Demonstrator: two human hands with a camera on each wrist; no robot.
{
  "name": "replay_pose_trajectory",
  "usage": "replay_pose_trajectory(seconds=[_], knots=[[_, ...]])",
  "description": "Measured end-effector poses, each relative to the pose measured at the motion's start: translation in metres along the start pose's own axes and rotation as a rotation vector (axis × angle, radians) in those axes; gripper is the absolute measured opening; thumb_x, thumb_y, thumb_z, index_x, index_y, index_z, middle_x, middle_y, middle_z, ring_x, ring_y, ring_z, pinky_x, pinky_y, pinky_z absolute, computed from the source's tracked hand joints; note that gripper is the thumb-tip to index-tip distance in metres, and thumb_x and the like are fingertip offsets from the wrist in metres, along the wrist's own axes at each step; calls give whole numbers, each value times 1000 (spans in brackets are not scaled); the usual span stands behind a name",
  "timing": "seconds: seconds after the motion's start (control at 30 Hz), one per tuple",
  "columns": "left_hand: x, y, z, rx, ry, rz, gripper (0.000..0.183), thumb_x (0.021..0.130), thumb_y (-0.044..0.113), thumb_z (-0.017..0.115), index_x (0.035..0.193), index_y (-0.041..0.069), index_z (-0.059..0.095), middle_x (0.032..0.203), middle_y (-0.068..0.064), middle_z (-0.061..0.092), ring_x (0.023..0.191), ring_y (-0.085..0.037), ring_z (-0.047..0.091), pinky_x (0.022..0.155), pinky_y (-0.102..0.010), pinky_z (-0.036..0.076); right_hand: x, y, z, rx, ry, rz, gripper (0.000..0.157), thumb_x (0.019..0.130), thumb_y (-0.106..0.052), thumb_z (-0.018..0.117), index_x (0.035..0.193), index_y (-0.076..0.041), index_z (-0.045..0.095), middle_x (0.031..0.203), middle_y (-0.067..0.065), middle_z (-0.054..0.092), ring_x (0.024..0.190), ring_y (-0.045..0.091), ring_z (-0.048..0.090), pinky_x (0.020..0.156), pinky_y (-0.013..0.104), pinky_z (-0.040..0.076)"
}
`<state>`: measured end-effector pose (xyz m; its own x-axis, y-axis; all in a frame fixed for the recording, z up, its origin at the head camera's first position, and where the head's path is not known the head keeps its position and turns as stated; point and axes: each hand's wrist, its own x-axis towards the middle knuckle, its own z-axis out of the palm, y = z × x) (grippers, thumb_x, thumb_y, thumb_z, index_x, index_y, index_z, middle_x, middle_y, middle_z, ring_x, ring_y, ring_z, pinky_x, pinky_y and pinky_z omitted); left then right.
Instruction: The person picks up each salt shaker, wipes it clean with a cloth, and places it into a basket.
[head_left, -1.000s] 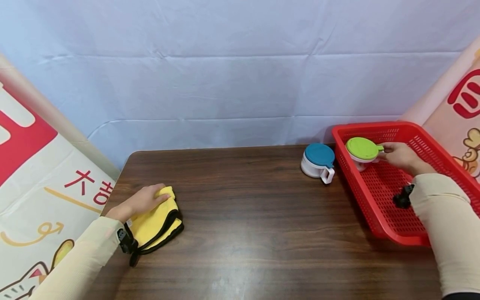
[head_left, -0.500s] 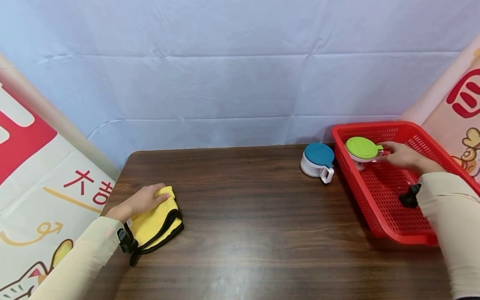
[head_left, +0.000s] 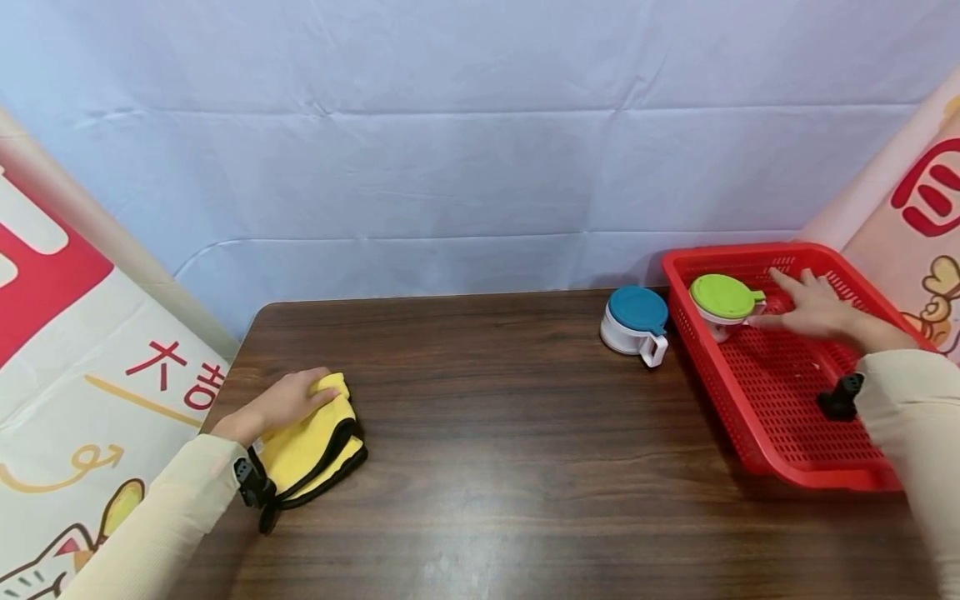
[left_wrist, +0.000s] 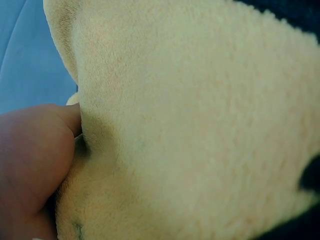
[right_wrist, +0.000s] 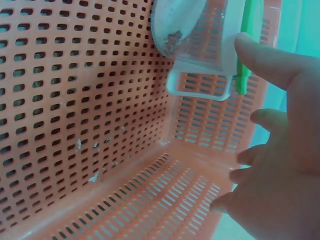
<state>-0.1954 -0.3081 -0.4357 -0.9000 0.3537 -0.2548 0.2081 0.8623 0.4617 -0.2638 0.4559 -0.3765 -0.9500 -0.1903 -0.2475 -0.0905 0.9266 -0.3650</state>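
Note:
A folded yellow towel (head_left: 311,446) with black edging lies at the table's left side. My left hand (head_left: 285,404) grips its far-left part; in the left wrist view my thumb (left_wrist: 35,150) goes in at the fold of the cloth and my other fingers are hidden. Inside the red basket (head_left: 765,454), a clear seasoning jar (head_left: 723,300) with a green lid and a handle stands upright at the far left corner. My right hand (head_left: 817,308) is over the basket, just right of the jar's handle, fingers spread and holding nothing.
A second seasoning jar (head_left: 636,321), white with a blue lid, stands on the brown table (head_left: 480,433) just left of the basket. A pale cloth backdrop (head_left: 450,183) hangs behind the table's far edge. Printed sheets (head_left: 127,350) flank both sides.
My right hand has let go of the green-lidded jar's handle and drawn off to the right, its fingers spreading. The jar stays in the basket corner. My left hand and the towel have not moved.

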Motion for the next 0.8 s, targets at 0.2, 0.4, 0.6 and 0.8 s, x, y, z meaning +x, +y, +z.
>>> replay_pose_trajectory(seconds=[0.2, 0.4, 0.6, 0.8], knots=[[-1, 0, 1, -2, 0, 0, 61, 109, 27, 50, 148, -16, 35, 146, -39, 43, 132, -54, 45, 104, -65, 40, -7, -5, -2, -26, 2, 27, 108, 99, -54, 59, 156, 0, -16, 145, 45, -33, 132, 65, -32, 95, 87, -11], [-2, -1, 2, -2, 0, -7, 62, 109, 28, 50, 148, -17, 34, 146, -39, 43, 131, -54, 46, 103, -65, 40, -14, -9, -2, -22, 10, 28, 102, 102, -58, 46, 154, 0, -19, 144, 45, -34, 131, 65, -33, 92, 88, -13], [-1, -3, 2, 7, 19, 2, 62, 109, 30, 51, 147, -17, 36, 144, -39, 45, 130, -53, 48, 102, -64, 42, -22, -14, -4, -29, 44, 41, 95, 105, -56, 39, 154, 2, -18, 145, 47, -29, 133, 65, -31, 92, 88, -14], [0, -5, 3, 43, 74, 13, 56, 108, 28, 53, 145, -13, 42, 140, -36, 50, 126, -51, 51, 100, -63, 44, -29, -21, -6, -30, 85, 40, 93, 106, -54, 40, 155, 1, -17, 145, 45, -33, 133, 65, -32, 90, 88, -17]])
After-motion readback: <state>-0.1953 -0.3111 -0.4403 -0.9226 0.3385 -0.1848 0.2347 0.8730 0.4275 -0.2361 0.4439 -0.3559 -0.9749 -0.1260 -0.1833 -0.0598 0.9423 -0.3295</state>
